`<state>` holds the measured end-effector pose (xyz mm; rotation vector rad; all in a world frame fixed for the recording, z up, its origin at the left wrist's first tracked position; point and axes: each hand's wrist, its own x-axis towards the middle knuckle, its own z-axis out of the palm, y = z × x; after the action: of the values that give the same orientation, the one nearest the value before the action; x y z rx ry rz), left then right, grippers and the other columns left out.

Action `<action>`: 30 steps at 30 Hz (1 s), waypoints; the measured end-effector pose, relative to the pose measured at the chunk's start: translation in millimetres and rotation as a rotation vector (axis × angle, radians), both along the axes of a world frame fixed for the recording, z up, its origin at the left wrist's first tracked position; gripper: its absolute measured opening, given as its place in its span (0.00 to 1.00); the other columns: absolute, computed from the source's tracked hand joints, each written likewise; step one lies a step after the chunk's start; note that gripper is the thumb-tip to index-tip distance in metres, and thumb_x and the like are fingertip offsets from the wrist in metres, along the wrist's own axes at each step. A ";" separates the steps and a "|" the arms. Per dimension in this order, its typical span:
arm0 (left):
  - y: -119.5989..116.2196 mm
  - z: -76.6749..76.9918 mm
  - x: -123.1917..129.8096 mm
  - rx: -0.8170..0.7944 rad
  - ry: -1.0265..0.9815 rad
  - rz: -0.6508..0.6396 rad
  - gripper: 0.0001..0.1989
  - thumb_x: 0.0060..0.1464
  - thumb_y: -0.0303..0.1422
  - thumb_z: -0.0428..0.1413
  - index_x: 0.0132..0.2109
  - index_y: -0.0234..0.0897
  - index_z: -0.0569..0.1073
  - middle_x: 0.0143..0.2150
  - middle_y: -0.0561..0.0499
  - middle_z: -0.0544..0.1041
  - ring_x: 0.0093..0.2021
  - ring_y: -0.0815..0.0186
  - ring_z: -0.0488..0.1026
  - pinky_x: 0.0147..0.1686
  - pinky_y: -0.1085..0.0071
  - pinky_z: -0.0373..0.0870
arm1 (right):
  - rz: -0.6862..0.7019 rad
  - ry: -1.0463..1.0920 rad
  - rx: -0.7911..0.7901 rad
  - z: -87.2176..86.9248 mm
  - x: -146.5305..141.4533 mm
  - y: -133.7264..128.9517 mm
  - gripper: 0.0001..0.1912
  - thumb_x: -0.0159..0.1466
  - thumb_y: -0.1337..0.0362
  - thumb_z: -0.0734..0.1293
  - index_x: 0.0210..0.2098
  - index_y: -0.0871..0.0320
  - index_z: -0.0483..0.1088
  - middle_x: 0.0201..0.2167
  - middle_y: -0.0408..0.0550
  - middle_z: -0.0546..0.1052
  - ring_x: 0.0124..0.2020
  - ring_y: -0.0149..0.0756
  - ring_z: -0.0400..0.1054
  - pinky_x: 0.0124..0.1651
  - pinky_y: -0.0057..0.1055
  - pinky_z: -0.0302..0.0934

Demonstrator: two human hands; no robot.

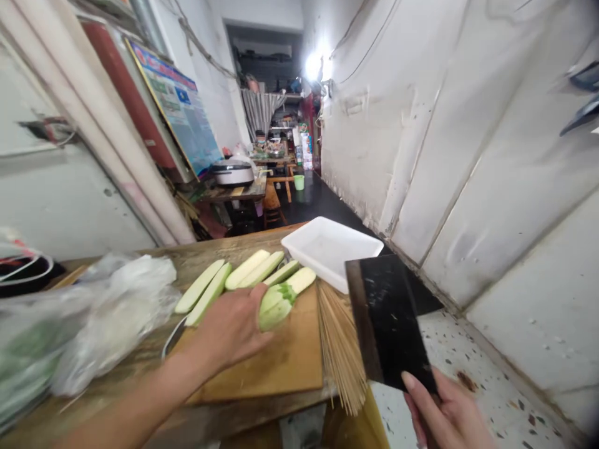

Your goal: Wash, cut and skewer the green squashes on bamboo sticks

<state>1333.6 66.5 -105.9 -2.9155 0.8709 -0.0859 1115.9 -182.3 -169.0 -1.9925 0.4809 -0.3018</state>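
My left hand [229, 330] rests over the pale green halved squash pieces [246, 280] on a wooden cutting board [281, 368], its fingers wrapped around a piece with a darker green end [276, 305]. The hand is slightly blurred. My right hand [444, 411], low at the right, grips a black cleaver [388, 318] held up with its blade flat toward me, clear of the board. A bundle of bamboo skewers [339, 343] lies beside the board, its ends hanging past the edge of the wooden table [224, 255].
A white plastic tray [330, 249] stands at the table's far end. Plastic bags [107, 318] with greens lie to the left. A white wall [421, 156] runs along the right above a speckled terrazzo floor [449, 349]. Far down the corridor stands a rice cooker [233, 173].
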 end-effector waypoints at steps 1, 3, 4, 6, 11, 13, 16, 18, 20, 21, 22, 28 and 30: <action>18.0 -14.7 -4.8 0.030 0.031 0.052 0.23 0.41 0.43 0.55 0.46 0.40 0.66 0.34 0.44 0.75 0.38 0.51 0.73 0.36 0.61 0.65 | 0.119 0.028 -0.073 3.2 6.9 10.0 0.21 0.66 0.47 0.56 0.23 0.54 0.60 0.11 0.39 0.64 0.15 0.31 0.61 0.24 0.27 0.56; 46.1 -41.4 -10.7 0.082 0.103 0.106 0.21 0.42 0.41 0.53 0.45 0.39 0.68 0.33 0.43 0.76 0.37 0.50 0.74 0.34 0.61 0.66 | 0.306 0.067 -0.280 7.1 25.0 30.9 0.19 0.68 0.51 0.53 0.26 0.55 0.60 0.14 0.40 0.67 0.17 0.32 0.63 0.25 0.28 0.55; 56.2 -52.3 -12.1 0.101 0.140 0.126 0.21 0.41 0.40 0.53 0.44 0.38 0.68 0.34 0.43 0.77 0.37 0.49 0.75 0.33 0.62 0.67 | 0.373 0.080 -0.401 8.3 35.3 42.0 0.19 0.69 0.53 0.52 0.27 0.55 0.61 0.16 0.42 0.69 0.18 0.33 0.64 0.25 0.28 0.54; 69.5 -68.2 -12.6 0.116 0.206 0.175 0.23 0.38 0.39 0.55 0.45 0.37 0.68 0.36 0.42 0.78 0.38 0.48 0.76 0.33 0.62 0.68 | 0.467 0.112 -0.632 11.1 55.5 64.6 0.18 0.70 0.57 0.51 0.29 0.56 0.62 0.21 0.46 0.72 0.22 0.35 0.66 0.27 0.29 0.52; 80.5 -85.2 -6.0 0.067 0.301 0.269 0.24 0.37 0.36 0.55 0.45 0.34 0.69 0.38 0.39 0.79 0.40 0.48 0.76 0.35 0.61 0.69 | 0.603 0.234 -0.962 27.1 88.5 108.2 0.17 0.70 0.62 0.51 0.32 0.59 0.66 0.24 0.50 0.76 0.24 0.38 0.70 0.26 0.30 0.48; 82.6 -88.9 -2.7 0.052 0.318 0.287 0.23 0.38 0.35 0.55 0.45 0.32 0.70 0.38 0.37 0.79 0.40 0.47 0.76 0.36 0.60 0.70 | 0.635 0.250 -1.011 33.3 94.9 116.8 0.16 0.69 0.63 0.51 0.33 0.59 0.67 0.24 0.50 0.76 0.23 0.37 0.70 0.26 0.30 0.47; 86.0 -92.3 0.9 0.040 0.329 0.291 0.22 0.38 0.35 0.55 0.44 0.31 0.70 0.39 0.36 0.79 0.41 0.46 0.76 0.37 0.59 0.70 | 0.675 0.259 -1.020 37.8 101.8 122.9 0.16 0.69 0.64 0.51 0.33 0.60 0.67 0.24 0.50 0.76 0.22 0.36 0.69 0.26 0.30 0.46; 88.1 -92.3 1.9 0.038 0.323 0.280 0.22 0.39 0.35 0.55 0.44 0.30 0.71 0.40 0.35 0.78 0.42 0.46 0.76 0.38 0.58 0.70 | 0.694 0.268 -1.018 38.2 105.5 124.5 0.16 0.69 0.64 0.51 0.33 0.61 0.68 0.23 0.51 0.76 0.22 0.37 0.69 0.26 0.30 0.46; 89.6 -90.7 2.1 0.039 0.330 0.269 0.21 0.40 0.34 0.54 0.44 0.29 0.71 0.41 0.34 0.78 0.42 0.46 0.76 0.39 0.58 0.70 | 0.711 0.276 -1.008 37.6 108.5 125.5 0.17 0.68 0.64 0.51 0.33 0.61 0.68 0.24 0.53 0.76 0.23 0.37 0.69 0.26 0.31 0.46; 90.1 -89.5 2.1 0.035 0.339 0.264 0.21 0.41 0.34 0.54 0.44 0.28 0.71 0.41 0.34 0.78 0.42 0.45 0.76 0.39 0.58 0.70 | 0.718 0.281 -0.997 37.3 109.7 125.9 0.17 0.68 0.64 0.51 0.32 0.61 0.68 0.24 0.53 0.76 0.23 0.38 0.70 0.26 0.31 0.46; 90.6 -88.4 2.0 0.028 0.348 0.259 0.21 0.41 0.34 0.54 0.44 0.28 0.71 0.40 0.33 0.78 0.42 0.45 0.76 0.39 0.58 0.70 | 0.723 0.286 -0.985 37.2 110.7 126.3 0.17 0.68 0.64 0.51 0.32 0.61 0.68 0.24 0.53 0.76 0.23 0.38 0.70 0.26 0.31 0.46; 93.5 -86.8 2.2 -0.021 0.352 0.247 0.21 0.41 0.33 0.53 0.44 0.26 0.71 0.39 0.31 0.78 0.41 0.44 0.76 0.38 0.58 0.70 | 0.739 0.334 -0.952 42.6 115.5 129.1 0.16 0.68 0.64 0.51 0.33 0.60 0.67 0.26 0.54 0.77 0.25 0.39 0.70 0.27 0.31 0.48; 94.4 -88.1 2.4 -0.027 0.336 0.237 0.21 0.41 0.32 0.53 0.44 0.26 0.71 0.40 0.32 0.78 0.41 0.44 0.76 0.38 0.57 0.70 | 0.744 0.360 -0.952 45.4 117.0 129.7 0.16 0.68 0.63 0.51 0.33 0.60 0.67 0.26 0.54 0.77 0.25 0.39 0.70 0.27 0.31 0.47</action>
<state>1336.0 160.9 -194.0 -3.0831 0.5524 0.4239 1232.9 -52.6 -123.6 -2.9959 -0.2929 0.3846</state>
